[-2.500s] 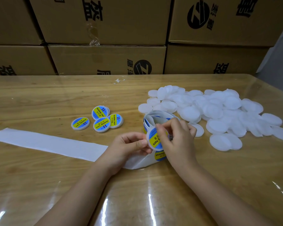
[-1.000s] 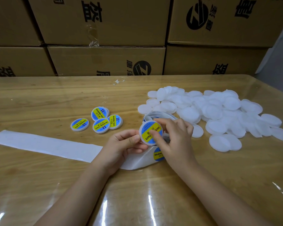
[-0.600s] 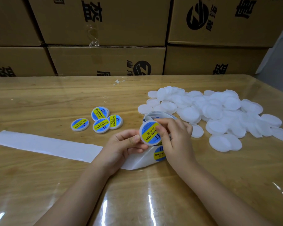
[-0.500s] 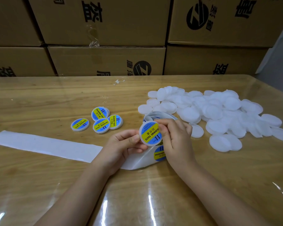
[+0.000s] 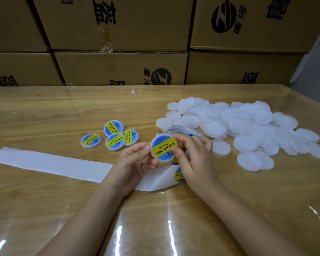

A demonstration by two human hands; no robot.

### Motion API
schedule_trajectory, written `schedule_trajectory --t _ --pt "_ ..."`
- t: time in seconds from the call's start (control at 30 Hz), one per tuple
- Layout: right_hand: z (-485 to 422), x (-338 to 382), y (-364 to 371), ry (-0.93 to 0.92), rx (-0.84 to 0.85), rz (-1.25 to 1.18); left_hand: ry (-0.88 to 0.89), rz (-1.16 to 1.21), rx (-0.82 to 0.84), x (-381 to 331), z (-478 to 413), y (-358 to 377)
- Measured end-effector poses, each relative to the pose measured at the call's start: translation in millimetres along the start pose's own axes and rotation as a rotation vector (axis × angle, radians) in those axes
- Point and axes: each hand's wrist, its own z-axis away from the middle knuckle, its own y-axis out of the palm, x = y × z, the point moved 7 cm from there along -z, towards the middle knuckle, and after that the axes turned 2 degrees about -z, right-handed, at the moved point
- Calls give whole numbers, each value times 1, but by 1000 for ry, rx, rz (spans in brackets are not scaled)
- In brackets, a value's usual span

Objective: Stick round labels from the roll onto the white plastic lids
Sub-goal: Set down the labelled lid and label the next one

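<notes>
**Labelled lid held up between both hands over a wooden table**

Labelled lid [image 5: 163,147], round and white, with a blue and yellow sticker reading "SOLDERING PASTE", is held just above the table's middle, its face turned toward the camera. The left hand [image 5: 135,163] pinches its left edge between thumb and curled fingers. The right hand [image 5: 194,159] pinches the other side, with the forefinger on the top rim and the thumb on the lower right rim.

Directly behind the lid and the right hand sits the roll of labels [image 5: 181,129]. Only its upper curve shows, because the hand and the lid cover most of it. A white backing strip [image 5: 50,163] runs from the roll under both hands and far out to the left, lying flat on the table. One unused label [image 5: 178,175] peeks out on the strip beside the right wrist, half hidden.

To the left, beyond the strip, four finished lids [image 5: 115,142] lie close together, stickers up. To the right, a loose pile of bare white lids [image 5: 248,126] spreads across the table, many overlapping.

The table [image 5: 44,108] is pale wood under a glossy clear cover. A small white scrap [image 5: 135,92] lies near its far edge. Stacked cardboard boxes [image 5: 118,67] with black print stand behind it.
</notes>
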Motion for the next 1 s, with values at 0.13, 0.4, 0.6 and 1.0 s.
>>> schedule_trajectory --t 0.13,0.4,0.6,1.0 --pt "3 -3 -2 8 -50 -6 19 -15 -12 -1 0 0" --pt "7 2 -1 -23 -87 10 60 -176 -97 1 -1 4" --pt "11 2 3 4 -54 -17 54 -180 -92 3 0 6" --pt "8 -5 -6 33 -98 69 168 -247 -262 -13 -1 -20"
